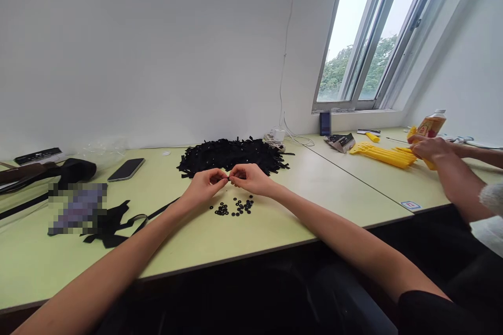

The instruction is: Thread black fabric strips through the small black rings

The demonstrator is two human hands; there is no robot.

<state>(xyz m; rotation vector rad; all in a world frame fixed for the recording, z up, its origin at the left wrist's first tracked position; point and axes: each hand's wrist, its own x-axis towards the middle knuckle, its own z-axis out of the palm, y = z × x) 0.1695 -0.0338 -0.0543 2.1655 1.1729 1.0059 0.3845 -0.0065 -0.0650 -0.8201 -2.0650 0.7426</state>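
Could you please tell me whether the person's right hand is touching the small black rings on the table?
Apart: the head view shows the right hand held above the table, with bare tabletop between it and the small black rings.

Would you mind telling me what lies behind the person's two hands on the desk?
Behind the left hand and right hand lies a heap of black strips, possibly fabric; the hands cover its near edge, and whatever lies beneath the heap cannot be seen.
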